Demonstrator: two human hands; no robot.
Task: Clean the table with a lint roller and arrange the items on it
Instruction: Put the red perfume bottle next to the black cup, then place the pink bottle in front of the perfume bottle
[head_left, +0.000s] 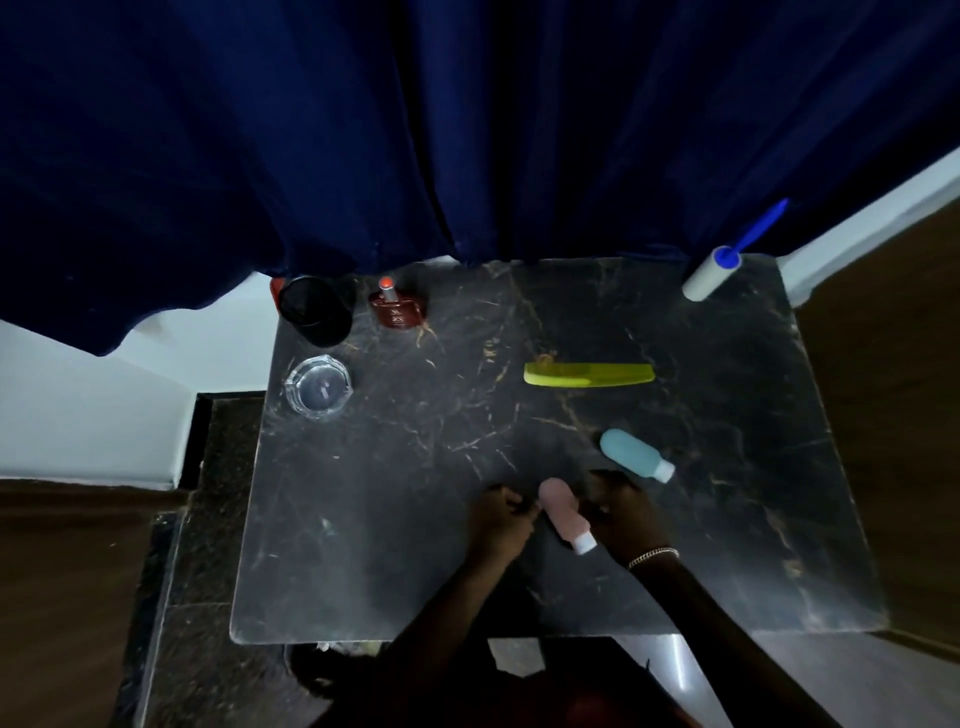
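Note:
A pink bottle (560, 512) with a white cap lies on the black marble table (395, 519) near the front edge, between my two hands. My right hand (626, 517), with a bracelet on its wrist, presses against the bottle's right side with curled fingers. My left hand (501, 517) is curled just left of the bottle, fingertips touching it. The lint roller (710, 274), white with a blue handle, lies at the far right corner. Right of my hands lies a teal bottle (635, 453). A yellow-green comb (589, 374) lies further back.
A black cup (317, 312) and a dark red perfume bottle (397, 307) stand at the far left edge. A glass ashtray (318, 384) sits in front of the cup. A dark blue curtain (467, 130) hangs behind the table.

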